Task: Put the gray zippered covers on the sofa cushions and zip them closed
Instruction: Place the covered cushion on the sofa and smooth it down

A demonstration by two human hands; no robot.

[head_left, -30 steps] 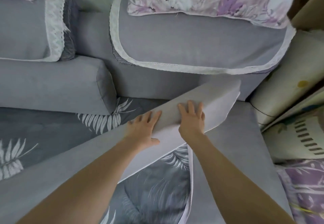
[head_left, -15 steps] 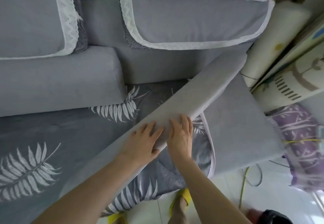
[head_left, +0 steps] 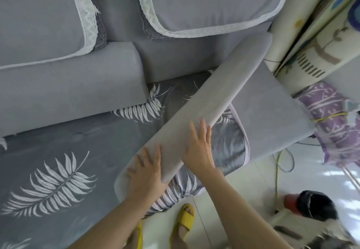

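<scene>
On the gray leaf-printed sofa seat point(head_left: 58, 161), a long gray fabric-covered cushion point(head_left: 214, 100) lies slantwise across its right end, the left hand point(head_left: 145, 172) and right hand point(head_left: 198, 147) pressing flat-fingered on the cushion's near end, apparently seating it; the next move likely calls for sliding it home.

Nothing legible anywhere: no text, label, brand, number or sign. Plain gray cloth, without a readable tag, on the long cushion point(head_left: 214, 96) at the centre. Only white leaf prints on the seat cover point(head_left: 58, 176) at eight o'clock. Only coloured drawings and stripes, no words, on the play mats point(head_left: 319, 49) at two o'clock. Only a pale branch pattern on the purple cloth point(head_left: 327, 116) at three o'clock.
</scene>
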